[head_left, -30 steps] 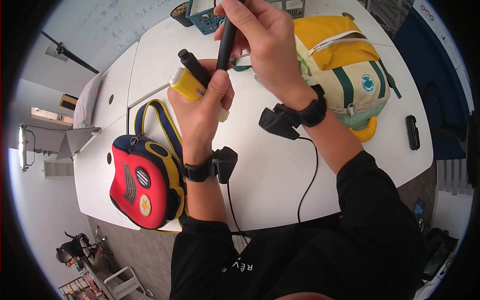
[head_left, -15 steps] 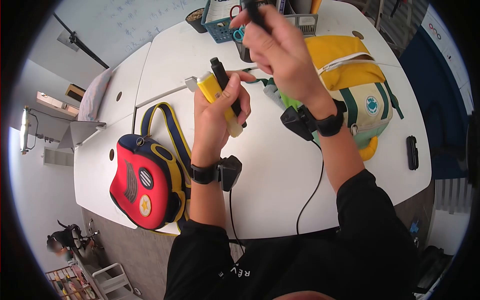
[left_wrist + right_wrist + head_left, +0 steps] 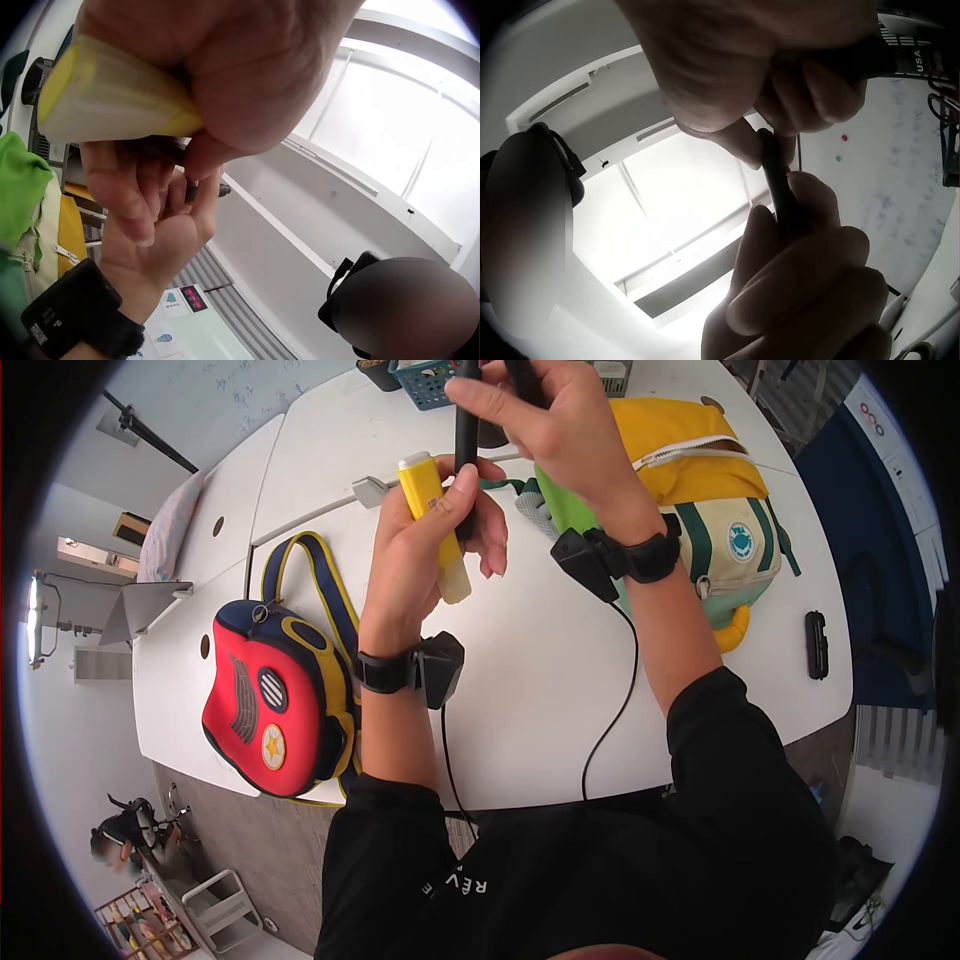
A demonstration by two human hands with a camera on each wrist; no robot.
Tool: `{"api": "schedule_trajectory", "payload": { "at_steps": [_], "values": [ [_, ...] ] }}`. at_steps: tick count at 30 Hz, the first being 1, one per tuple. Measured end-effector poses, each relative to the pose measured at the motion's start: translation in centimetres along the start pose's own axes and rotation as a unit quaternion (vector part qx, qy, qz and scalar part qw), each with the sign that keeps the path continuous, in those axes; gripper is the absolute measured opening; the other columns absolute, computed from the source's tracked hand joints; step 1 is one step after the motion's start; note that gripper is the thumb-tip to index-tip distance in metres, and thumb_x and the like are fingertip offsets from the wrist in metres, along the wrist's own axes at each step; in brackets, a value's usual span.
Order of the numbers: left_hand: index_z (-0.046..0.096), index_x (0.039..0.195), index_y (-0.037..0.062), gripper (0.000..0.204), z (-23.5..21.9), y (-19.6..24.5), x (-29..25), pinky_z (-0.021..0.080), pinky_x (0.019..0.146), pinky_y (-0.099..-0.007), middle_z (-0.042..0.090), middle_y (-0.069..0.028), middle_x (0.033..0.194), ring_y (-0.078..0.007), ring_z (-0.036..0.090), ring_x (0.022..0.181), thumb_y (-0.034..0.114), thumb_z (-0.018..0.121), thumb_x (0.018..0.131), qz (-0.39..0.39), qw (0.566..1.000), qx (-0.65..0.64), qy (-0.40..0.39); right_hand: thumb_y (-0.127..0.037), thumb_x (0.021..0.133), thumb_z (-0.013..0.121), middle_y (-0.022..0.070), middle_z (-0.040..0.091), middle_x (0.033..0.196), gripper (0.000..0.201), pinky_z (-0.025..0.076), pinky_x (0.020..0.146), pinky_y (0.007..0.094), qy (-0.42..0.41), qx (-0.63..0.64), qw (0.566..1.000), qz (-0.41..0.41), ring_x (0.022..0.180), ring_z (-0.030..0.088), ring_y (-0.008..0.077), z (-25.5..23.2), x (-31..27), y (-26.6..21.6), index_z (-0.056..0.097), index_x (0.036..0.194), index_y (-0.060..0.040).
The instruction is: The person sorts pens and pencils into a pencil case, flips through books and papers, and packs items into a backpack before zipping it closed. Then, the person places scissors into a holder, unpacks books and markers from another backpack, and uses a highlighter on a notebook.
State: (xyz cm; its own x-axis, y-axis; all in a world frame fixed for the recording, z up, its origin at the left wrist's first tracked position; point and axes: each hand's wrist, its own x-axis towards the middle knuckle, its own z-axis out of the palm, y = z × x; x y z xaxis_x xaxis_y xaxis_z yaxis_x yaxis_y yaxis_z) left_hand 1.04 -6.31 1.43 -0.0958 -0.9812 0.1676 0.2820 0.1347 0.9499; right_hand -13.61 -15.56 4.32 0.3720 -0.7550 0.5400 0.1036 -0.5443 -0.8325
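My left hand [image 3: 415, 545] holds a yellow highlighter [image 3: 422, 485] against its palm, the pale end poking out below the thumb. Along with it, the left thumb and fingers grip a slim black marker [image 3: 466, 435] pointing away from me. My right hand [image 3: 575, 440] has its thumb and forefinger at the marker's upper end, seen in the right wrist view as a black marker [image 3: 782, 191] spanning both hands. Tucked in the right hand's other fingers is a second black marker [image 3: 523, 382]. In the left wrist view the highlighter [image 3: 112, 97] covers part of the right hand.
A red guitar-shaped bag [image 3: 255, 705] lies at the left of the white table [image 3: 530, 710]. To the right is a yellow, cream and green backpack [image 3: 720, 510], with a black case [image 3: 817, 645] nearer the edge. A blue basket [image 3: 422, 385] stands at the back.
The right hand first drew a black marker up and away from the left hand. It has come back and now touches the other black marker, which the left hand still holds with the highlighter.
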Motion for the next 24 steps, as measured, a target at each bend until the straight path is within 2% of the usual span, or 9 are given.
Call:
{"api": "schedule_trajectory", "payload": {
  "at_steps": [2, 3, 6, 10, 13, 15, 19, 22, 24],
  "values": [
    [0.054, 0.109, -0.0047, 0.031, 0.1, -0.1, 0.1, 0.041, 0.044, -0.027, 0.06, -0.0097, 0.067, -0.0162, 0.055, 0.048, 0.026, 0.05, 0.103, -0.005, 1.0, 0.025, 0.004, -0.019, 0.092, 0.071, -0.0056, 0.05, 0.06, 0.024, 0.031, 0.048, 0.0218, 0.078, 0.119, 0.99, 0.024, 0.054, 0.042, 0.0027, 0.4, -0.1, -0.2, 0.061, 0.075, -0.0052],
    [0.053, 0.109, -0.0038, 0.031, 0.1, -0.2, 0.0, 0.038, 0.042, -0.0254, 0.058, -0.009, 0.067, -0.015, 0.053, 0.046, 0.027, 0.048, 0.104, -0.009, 0.999, 0.051, 0.009, -0.019, 0.093, 0.07, -0.0053, 0.05, 0.06, 0.023, 0.03, 0.048, 0.0215, 0.102, 0.149, 0.983, 0.003, 0.054, 0.041, 0.0024, 0.5, 0.0, -0.1, 0.062, 0.076, -0.0058],
    [0.057, 0.103, -0.0034, 0.031, 0.1, -0.1, 0.0, 0.034, 0.041, -0.0235, 0.056, -0.0063, 0.063, -0.0117, 0.049, 0.044, 0.027, 0.051, 0.104, 0.004, 0.993, 0.111, 0.028, -0.019, 0.095, 0.069, -0.0043, 0.052, 0.062, 0.024, 0.031, 0.049, 0.0208, 0.08, 0.222, 0.972, 0.02, 0.054, 0.042, 0.0026, -0.1, -0.5, -0.6, 0.063, 0.076, -0.0054],
    [0.06, 0.095, -0.003, 0.032, 1.0, 0.0, -0.3, 0.031, 0.04, -0.0227, 0.052, -0.0039, 0.058, -0.0095, 0.045, 0.041, 0.028, 0.056, 0.102, 0.025, 0.982, 0.182, 0.048, -0.022, 0.095, 0.069, -0.0046, 0.052, 0.061, 0.026, 0.031, 0.048, 0.0215, 0.079, 0.152, 0.984, 0.045, 0.053, 0.042, 0.0032, 1.0, -0.3, -0.1, 0.065, 0.076, -0.0038],
    [0.062, 0.09, -0.0032, 0.033, 1.2, -0.3, -0.3, 0.03, 0.04, -0.0226, 0.051, -0.003, 0.056, -0.0087, 0.043, 0.041, 0.028, 0.06, 0.1, 0.061, 0.97, 0.219, 0.083, -0.028, 0.095, 0.068, -0.0063, 0.05, 0.057, 0.031, 0.031, 0.047, 0.0244, 0.069, 0.1, 0.992, -0.038, 0.05, 0.041, 0.0045, 2.0, -0.3, 0.0, 0.068, 0.078, -0.0022],
    [0.06, 0.085, -0.0013, 0.033, 1.2, -0.4, -0.3, 0.03, 0.039, -0.0228, 0.049, -0.002, 0.055, -0.0084, 0.044, 0.041, 0.029, 0.062, 0.1, 0.073, 0.957, 0.257, 0.112, -0.029, 0.096, 0.067, -0.0061, 0.05, 0.057, 0.032, 0.031, 0.046, 0.0238, 0.072, 0.103, 0.992, -0.011, 0.049, 0.041, 0.0042, 1.6, -0.3, 0.5, 0.068, 0.078, -0.0027],
    [0.056, 0.077, 0.0021, 0.034, 1.3, -1.0, -0.3, 0.03, 0.039, -0.0232, 0.046, -0.0007, 0.055, -0.009, 0.043, 0.041, 0.027, 0.062, 0.099, 0.084, 0.956, 0.252, 0.128, -0.029, 0.098, 0.064, -0.006, 0.048, 0.056, 0.032, 0.028, 0.043, 0.0213, 0.06, 0.174, 0.981, 0.057, 0.046, 0.04, 0.0037, 1.2, -0.4, 0.2, 0.066, 0.078, -0.005],
    [0.051, 0.074, 0.0053, 0.034, 2.0, -0.9, -0.4, 0.03, 0.038, -0.0237, 0.044, -0.0004, 0.056, -0.0098, 0.042, 0.041, 0.026, 0.063, 0.099, 0.093, 0.969, 0.2, 0.114, -0.03, 0.101, 0.06, -0.0067, 0.044, 0.054, 0.032, 0.024, 0.041, 0.0203, 0.065, 0.209, 0.975, 0.044, 0.044, 0.037, 0.0033, 1.5, -0.5, 0.3, 0.063, 0.079, -0.007],
    [0.048, 0.075, 0.0054, 0.033, 2.1, -0.7, -0.4, 0.03, 0.037, -0.0241, 0.041, 0.0003, 0.056, -0.0103, 0.039, 0.04, 0.025, 0.061, 0.098, 0.058, 0.993, 0.081, 0.068, -0.031, 0.102, 0.058, -0.0068, 0.042, 0.053, 0.032, 0.024, 0.041, 0.0205, 0.039, 0.261, 0.962, 0.067, 0.043, 0.035, 0.0033, 1.0, -0.5, -0.1, 0.061, 0.08, -0.0074]
  ]
}}
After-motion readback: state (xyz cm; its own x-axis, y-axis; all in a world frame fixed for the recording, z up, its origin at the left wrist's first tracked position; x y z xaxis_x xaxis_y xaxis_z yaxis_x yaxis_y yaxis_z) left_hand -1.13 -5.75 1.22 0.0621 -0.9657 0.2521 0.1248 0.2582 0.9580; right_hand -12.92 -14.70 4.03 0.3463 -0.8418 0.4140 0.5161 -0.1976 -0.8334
